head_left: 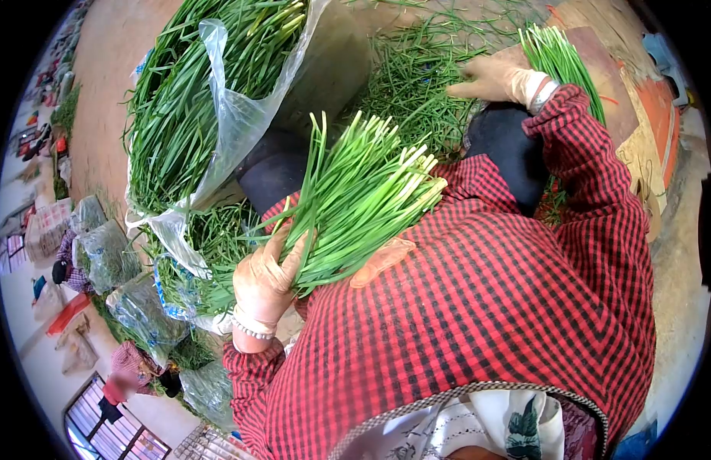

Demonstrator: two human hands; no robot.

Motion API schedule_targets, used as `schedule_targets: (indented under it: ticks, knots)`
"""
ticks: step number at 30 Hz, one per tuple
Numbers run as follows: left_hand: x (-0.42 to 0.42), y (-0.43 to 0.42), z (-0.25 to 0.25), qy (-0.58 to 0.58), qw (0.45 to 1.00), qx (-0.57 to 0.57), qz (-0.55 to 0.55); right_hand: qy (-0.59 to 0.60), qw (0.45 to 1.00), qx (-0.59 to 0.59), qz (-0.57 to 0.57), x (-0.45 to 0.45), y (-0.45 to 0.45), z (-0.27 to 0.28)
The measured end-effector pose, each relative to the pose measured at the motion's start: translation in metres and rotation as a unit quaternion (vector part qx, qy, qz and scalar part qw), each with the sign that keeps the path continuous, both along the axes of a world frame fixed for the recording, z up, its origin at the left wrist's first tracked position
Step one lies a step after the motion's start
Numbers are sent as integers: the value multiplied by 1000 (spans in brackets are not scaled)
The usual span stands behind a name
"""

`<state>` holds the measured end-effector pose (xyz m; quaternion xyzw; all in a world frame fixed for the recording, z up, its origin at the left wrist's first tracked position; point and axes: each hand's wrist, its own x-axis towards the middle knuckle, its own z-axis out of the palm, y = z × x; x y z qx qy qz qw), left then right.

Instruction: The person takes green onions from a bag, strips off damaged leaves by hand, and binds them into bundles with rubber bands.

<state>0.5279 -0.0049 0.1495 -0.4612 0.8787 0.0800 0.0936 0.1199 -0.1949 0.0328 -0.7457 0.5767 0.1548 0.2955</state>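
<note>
My left hand (265, 285), in a pale thin glove with a beaded bracelet at the wrist, is closed around the leafy end of a bunch of garlic chives (363, 203). The pale cut ends of that bunch point up and to the right, above my lap. My right hand (495, 80), gloved too, is stretched out over my knee with nothing visible in it. Close to its wrist, a second bundle of chives (558, 57) lies on a brownish board (612, 84), partly hidden by my sleeve.
On the left stands a large clear plastic bag (294, 77) packed with chives. Loose green trimmings (417, 84) cover the floor between my knees and the bag. Farther left are several filled plastic bags (145, 310) and other people (129, 368). An orange container (658, 115) sits at right.
</note>
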Motion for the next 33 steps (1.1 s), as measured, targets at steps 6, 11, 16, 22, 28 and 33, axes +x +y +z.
schedule_targets:
  ticks: [6,11,16,22,28,33]
  knots:
    - [-3,-2,4,-24,999,-31,-23,-303,919,208,141,103,57,20]
    - [-1,-4,6,-59,998,13,-12,-333,928,-74,151,135,89,5]
    - [4,-3,-2,-42,999,25,-18,-243,918,-182,256,124,96,31]
    - [-1,-1,-5,20,1000,-11,-13,-96,936,-168,293,97,82,50]
    - [18,8,-13,96,995,-6,27,94,984,-133,70,17,21,16]
    - [11,5,-10,49,998,3,27,-262,945,-181,81,38,27,18]
